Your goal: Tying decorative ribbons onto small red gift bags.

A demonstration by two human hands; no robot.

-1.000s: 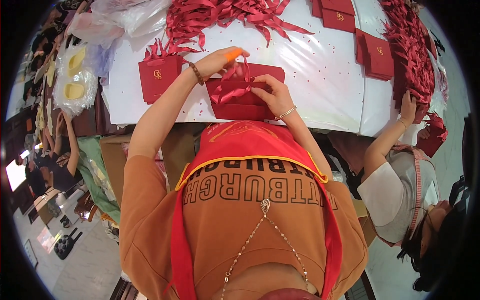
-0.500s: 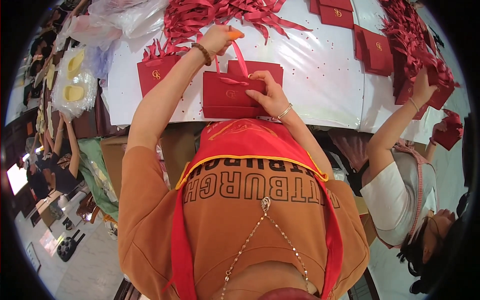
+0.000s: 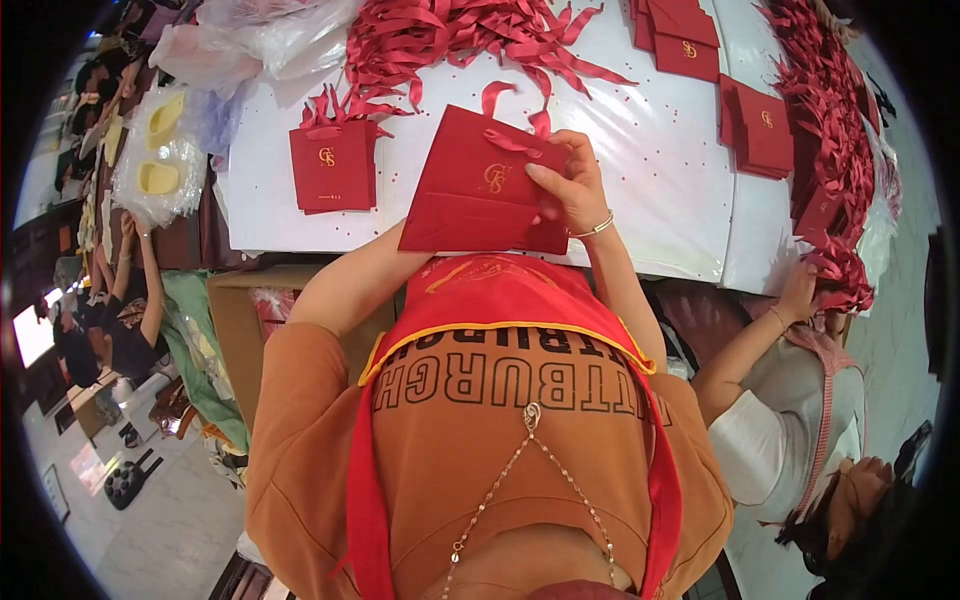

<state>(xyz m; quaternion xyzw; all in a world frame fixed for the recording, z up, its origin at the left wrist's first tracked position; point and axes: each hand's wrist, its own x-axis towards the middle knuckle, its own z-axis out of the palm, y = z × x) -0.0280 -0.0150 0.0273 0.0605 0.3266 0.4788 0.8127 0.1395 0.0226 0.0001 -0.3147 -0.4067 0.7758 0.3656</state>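
A flat red paper gift bag [image 3: 455, 165] with a gold emblem is tilted up in front of me. Its red ribbon handle [image 3: 512, 141] loops out at the upper edge. My right hand [image 3: 568, 185] grips the bag's right side, thumb on the front face and fingers behind. More red card shows behind and under it, but I cannot tell how many bags there are. My left forearm [image 3: 365, 278] runs in under the bag's lower left, and the left hand itself is hidden behind it.
A stack of red bags [image 3: 332, 168] lies left on the white table [image 3: 265, 225]. Loose red ribbons [image 3: 450, 45] heap at the back. Other bag stacks [image 3: 757, 125] lie to the right, beside a co-worker's hand [image 3: 798, 293]. Yellow slippers in plastic [image 3: 160, 150] are far left.
My left hand has come down from the ribbon handle to behind the bag, and the orange thing at its fingers is out of sight. The bag has tilted up. The co-worker's arm has moved nearer.
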